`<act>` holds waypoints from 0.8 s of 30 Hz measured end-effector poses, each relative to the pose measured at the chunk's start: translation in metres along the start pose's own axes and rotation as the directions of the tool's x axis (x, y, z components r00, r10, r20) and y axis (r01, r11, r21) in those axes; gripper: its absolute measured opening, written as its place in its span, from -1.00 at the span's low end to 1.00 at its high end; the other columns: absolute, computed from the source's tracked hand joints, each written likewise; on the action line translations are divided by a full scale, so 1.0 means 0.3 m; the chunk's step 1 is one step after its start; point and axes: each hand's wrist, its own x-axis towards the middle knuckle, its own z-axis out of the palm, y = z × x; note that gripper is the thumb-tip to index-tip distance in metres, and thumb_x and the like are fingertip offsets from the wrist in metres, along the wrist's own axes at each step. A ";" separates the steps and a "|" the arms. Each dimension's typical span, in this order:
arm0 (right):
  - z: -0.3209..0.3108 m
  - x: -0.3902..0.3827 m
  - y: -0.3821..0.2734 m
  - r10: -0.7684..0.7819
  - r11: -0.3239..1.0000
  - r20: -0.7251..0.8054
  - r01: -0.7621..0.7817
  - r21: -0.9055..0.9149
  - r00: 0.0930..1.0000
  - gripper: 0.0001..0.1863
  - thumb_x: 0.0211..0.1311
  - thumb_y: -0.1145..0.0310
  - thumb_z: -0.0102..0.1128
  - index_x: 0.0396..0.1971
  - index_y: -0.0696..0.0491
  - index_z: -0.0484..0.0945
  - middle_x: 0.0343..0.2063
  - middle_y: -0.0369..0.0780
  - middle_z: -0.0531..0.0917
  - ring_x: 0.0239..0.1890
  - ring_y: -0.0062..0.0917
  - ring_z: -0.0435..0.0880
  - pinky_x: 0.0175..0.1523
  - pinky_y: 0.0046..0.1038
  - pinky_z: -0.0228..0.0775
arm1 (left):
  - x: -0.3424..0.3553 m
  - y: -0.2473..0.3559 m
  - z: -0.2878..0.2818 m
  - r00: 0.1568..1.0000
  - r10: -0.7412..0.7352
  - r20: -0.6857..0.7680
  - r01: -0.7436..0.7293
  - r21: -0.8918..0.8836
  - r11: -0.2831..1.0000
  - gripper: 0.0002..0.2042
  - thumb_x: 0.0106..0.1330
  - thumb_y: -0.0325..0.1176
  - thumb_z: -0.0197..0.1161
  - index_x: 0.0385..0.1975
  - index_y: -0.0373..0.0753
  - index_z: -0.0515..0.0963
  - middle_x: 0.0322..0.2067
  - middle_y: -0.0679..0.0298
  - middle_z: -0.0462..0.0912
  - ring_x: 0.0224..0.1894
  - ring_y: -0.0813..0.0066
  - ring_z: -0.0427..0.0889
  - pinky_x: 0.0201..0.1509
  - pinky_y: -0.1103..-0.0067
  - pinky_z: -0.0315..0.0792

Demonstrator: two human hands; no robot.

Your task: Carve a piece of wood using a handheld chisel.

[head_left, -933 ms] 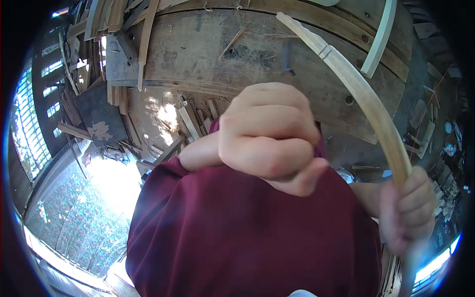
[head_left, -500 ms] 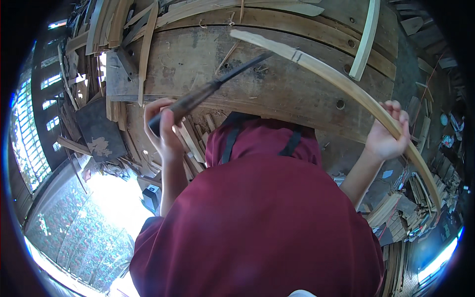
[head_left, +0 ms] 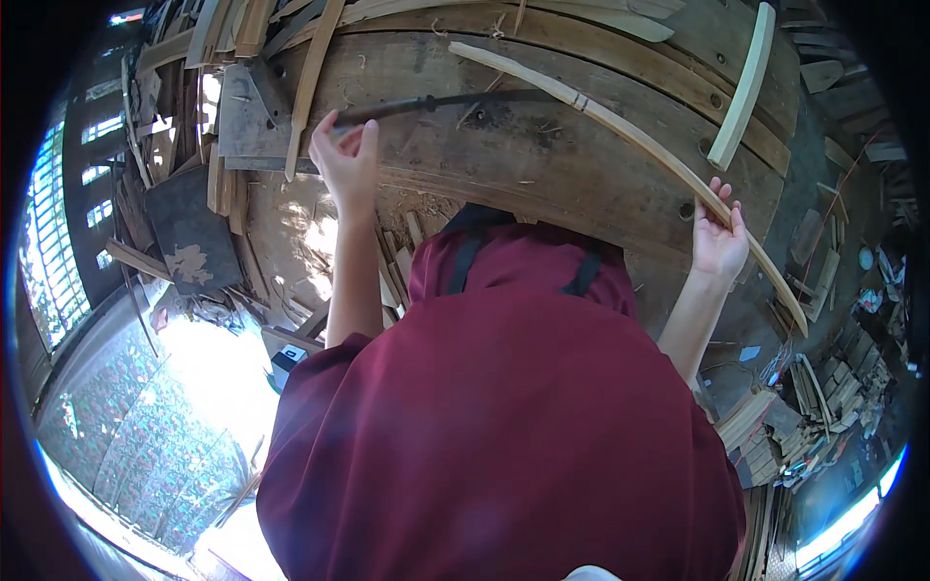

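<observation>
At the bench's near left, my left hand [head_left: 347, 165] has its thumb and fingertips at the handle end of a long dark chisel [head_left: 426, 104]. The chisel is smeared by motion, points right above the workbench [head_left: 581, 179], and its tip meets the curved wooden strip [head_left: 639, 136]. That strip is pale, slender and bowed, with dark marks across it near its far end. My right hand [head_left: 719, 237] holds it around the lower half, palm up with fingers curled. Its far end reaches over the bench, while the near end sticks out past my hand to the right.
A pale squared stick [head_left: 746, 87] lies on the bench's right. One narrow slat [head_left: 312, 92] crosses its left edge, near stacked boards [head_left: 228, 34]. Offcuts [head_left: 823, 387] are heaped on the floor at right. A dark panel [head_left: 194, 232] stands at left.
My left hand has moved up and forward over the bench edge, and the chisel has swung nearly level. My right hand has shifted left and forward with the strip.
</observation>
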 end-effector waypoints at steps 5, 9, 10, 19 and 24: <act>-0.031 -0.031 0.012 0.048 0.982 0.071 -0.034 -0.187 0.996 -0.82 0.43 0.47 -0.24 -0.25 0.24 0.37 -0.08 0.09 0.56 0.15 0.03 0.49 0.32 0.17 0.29 | -0.016 0.077 0.073 0.836 0.402 0.372 -0.518 0.299 0.801 -0.49 0.20 -0.28 0.39 0.15 -0.20 0.42 0.19 0.12 0.37 0.01 0.21 0.55 0.12 0.40 0.42; -0.051 -0.022 -0.034 0.119 0.970 0.139 -0.086 -0.226 0.983 -0.78 0.43 0.50 -0.24 -0.33 0.28 0.40 -0.08 0.18 0.55 0.14 0.01 0.51 0.31 0.07 0.37 | 0.000 0.115 0.198 0.668 0.567 0.481 -0.736 0.317 0.599 -0.40 0.23 -0.05 0.33 0.28 0.03 0.35 0.30 0.20 0.33 0.28 0.09 0.31 0.34 0.20 0.13; -0.051 -0.015 -0.045 0.118 0.956 0.144 -0.073 -0.284 0.983 -0.78 0.43 0.45 -0.17 -0.32 0.27 0.42 -0.12 0.12 0.57 0.12 -0.04 0.53 0.26 -0.02 0.45 | 0.013 0.115 0.216 0.630 0.578 0.519 -0.775 0.365 0.517 -0.38 0.24 0.02 0.31 0.32 0.12 0.32 0.33 0.24 0.30 0.35 0.08 0.22 0.40 0.14 0.02; -0.029 -0.012 -0.117 0.134 0.780 0.131 -0.023 -0.626 0.982 -0.59 0.44 0.16 0.04 -0.11 0.28 0.48 -0.13 0.01 0.63 -0.04 -0.23 0.66 0.01 -0.45 0.66 | 0.114 0.100 0.310 0.404 0.626 0.667 -0.881 0.099 0.463 -0.78 0.20 -0.17 0.34 -0.32 -0.15 0.54 -0.29 0.27 0.67 -0.03 0.23 0.60 0.23 0.30 0.30; 0.087 -0.139 -0.064 -0.400 -0.392 0.504 0.355 -0.849 0.765 -0.45 0.22 -0.06 0.30 -0.77 0.09 0.55 -0.75 -0.31 0.59 -0.64 -0.65 0.57 -0.52 -0.60 0.33 | 0.088 0.115 0.231 0.476 0.478 0.738 -0.809 0.154 0.568 -0.71 0.17 -0.10 0.35 -0.41 -0.20 0.53 -0.53 0.26 0.61 -0.34 0.18 0.62 -0.13 0.38 0.41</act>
